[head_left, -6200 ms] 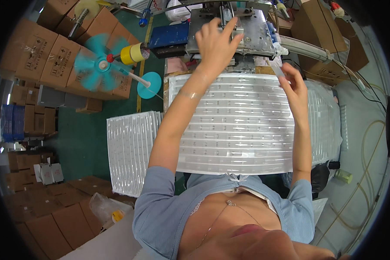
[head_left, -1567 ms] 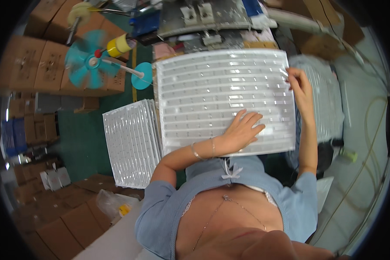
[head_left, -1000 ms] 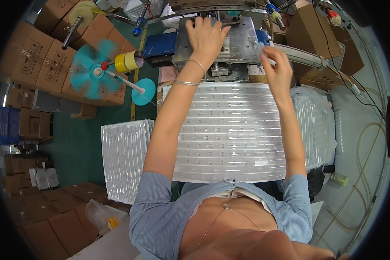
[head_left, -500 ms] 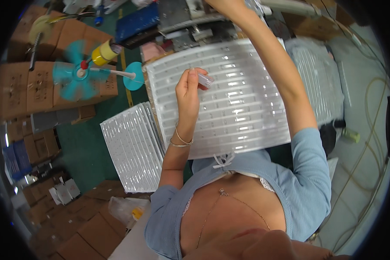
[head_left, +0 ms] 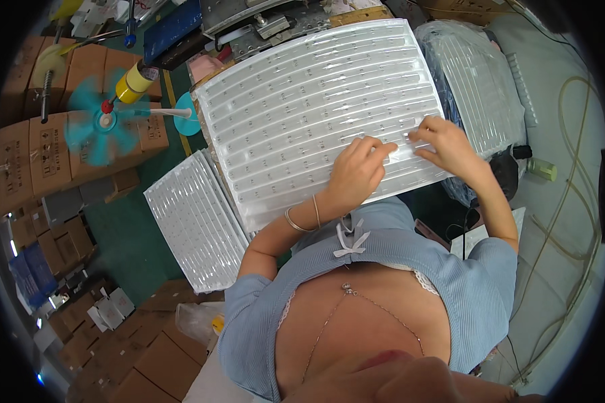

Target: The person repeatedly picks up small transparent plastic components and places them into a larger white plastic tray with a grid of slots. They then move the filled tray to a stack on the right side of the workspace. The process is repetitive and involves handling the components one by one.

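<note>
Resting flat on the person's lap, the clear ribbed plastic tray [head_left: 316,114] looks light, thin and springy — likely to bow if lifted by one corner, so opposite edges seem the safer hold. Left hand [head_left: 356,176] and right hand [head_left: 447,146] lie on its near rows, fingertips drawn together, pinching at something too small to make out.

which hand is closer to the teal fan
Left. The left hand rests on the clear ribbed tray, on the side toward the teal fan; the right hand lies farther across the tray.
</note>
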{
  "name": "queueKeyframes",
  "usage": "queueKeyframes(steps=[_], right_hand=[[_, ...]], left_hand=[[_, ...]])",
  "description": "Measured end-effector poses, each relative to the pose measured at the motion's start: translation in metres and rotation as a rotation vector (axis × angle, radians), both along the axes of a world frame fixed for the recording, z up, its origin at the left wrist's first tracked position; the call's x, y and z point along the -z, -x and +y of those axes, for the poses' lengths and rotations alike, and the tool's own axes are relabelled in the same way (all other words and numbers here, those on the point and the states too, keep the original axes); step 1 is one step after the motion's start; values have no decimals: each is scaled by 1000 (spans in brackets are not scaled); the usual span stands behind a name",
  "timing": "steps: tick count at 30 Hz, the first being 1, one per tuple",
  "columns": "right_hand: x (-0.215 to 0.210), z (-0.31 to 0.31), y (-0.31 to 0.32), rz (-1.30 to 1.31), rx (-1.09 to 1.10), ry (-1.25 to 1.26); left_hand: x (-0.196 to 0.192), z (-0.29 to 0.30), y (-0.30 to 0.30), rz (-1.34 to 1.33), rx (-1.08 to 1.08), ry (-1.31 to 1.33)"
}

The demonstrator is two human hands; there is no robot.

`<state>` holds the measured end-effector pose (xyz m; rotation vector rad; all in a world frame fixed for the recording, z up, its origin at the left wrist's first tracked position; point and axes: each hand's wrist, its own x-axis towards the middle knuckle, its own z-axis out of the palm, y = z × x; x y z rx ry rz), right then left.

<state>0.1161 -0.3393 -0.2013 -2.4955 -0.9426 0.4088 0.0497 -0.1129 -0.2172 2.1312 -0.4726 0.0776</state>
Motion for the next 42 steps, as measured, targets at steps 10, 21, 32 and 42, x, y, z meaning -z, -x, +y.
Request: queueKeyframes(steps=[10, 21, 32, 42], right_hand=[[0, 6, -25, 187, 319, -482], [-10, 97, -104, 202, 403, -887], [-43, 120, -146, 114, 411, -1072], [-60, 212, -205, -669, 308, -786]], left_hand=[[-20, 65, -30, -54, -385, 150], [-20, 127, -72, -126, -564, 86], [-67, 133, -188, -708, -909, -401], [-97, 135, -225, -731, -643, -483]])
